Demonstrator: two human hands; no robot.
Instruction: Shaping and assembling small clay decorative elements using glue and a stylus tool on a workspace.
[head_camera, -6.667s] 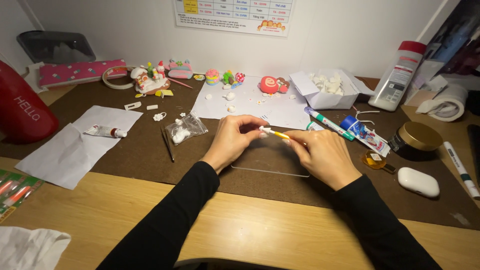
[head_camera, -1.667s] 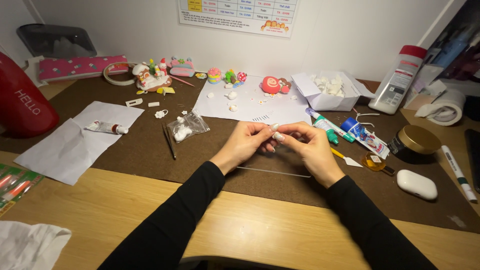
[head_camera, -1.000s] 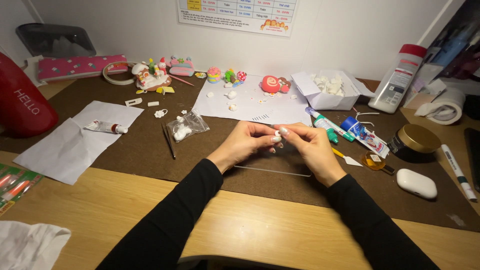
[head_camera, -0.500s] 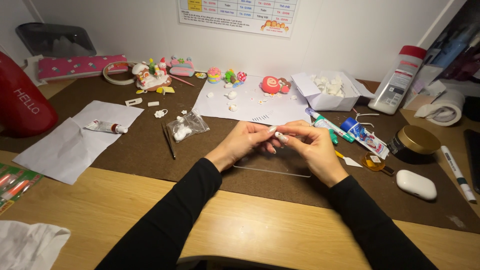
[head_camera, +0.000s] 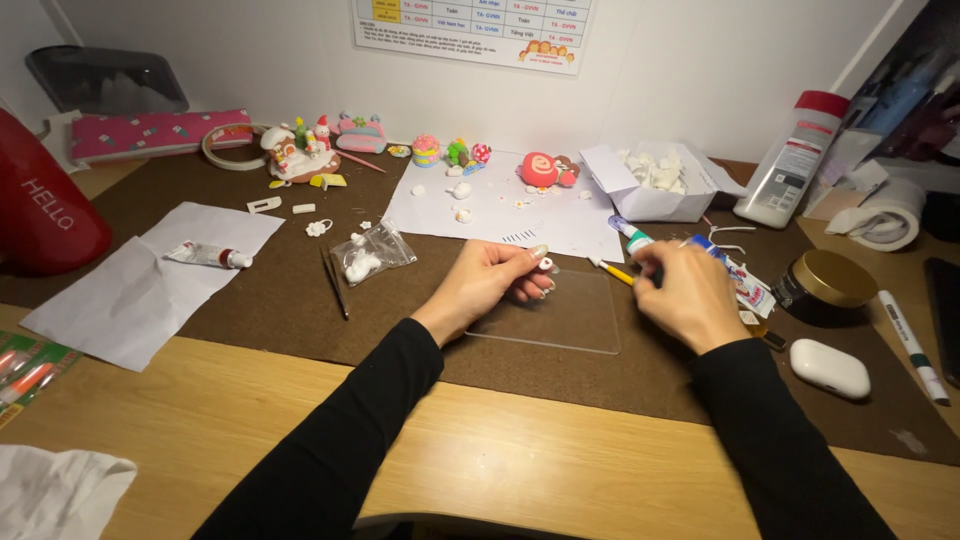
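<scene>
Head view: my left hand (head_camera: 490, 283) curls over the clear plastic sheet (head_camera: 550, 312), thumb and fingertips pinched shut on a small white clay piece (head_camera: 546, 265). My right hand (head_camera: 685, 293), just beside the sheet's right edge, is closed around a thin yellow tool (head_camera: 612, 270) whose tip points left toward the clay. A small bag of white bits (head_camera: 368, 256) lies near my left hand, on the brown mat (head_camera: 300, 310).
</scene>
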